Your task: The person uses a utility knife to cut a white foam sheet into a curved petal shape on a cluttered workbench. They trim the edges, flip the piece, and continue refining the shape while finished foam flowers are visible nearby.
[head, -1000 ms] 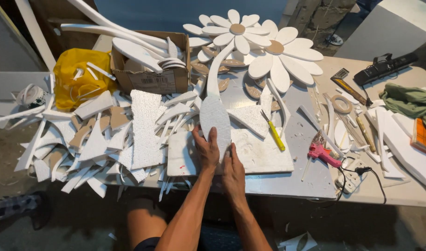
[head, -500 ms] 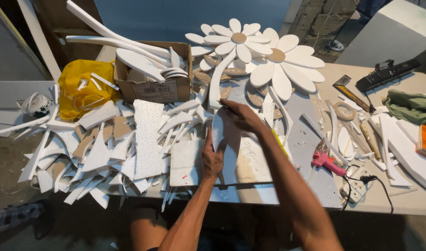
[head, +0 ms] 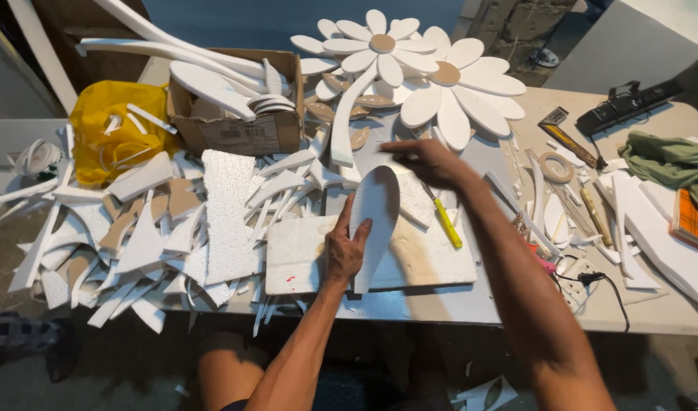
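- Pale worktable (head: 653, 304), cluttered, lit from above.
- Dark floor (head: 136, 380) below the near edge.
- Grey slab (head: 630, 38) top right.
- Cardboard box (head: 238, 133) at the table's back.
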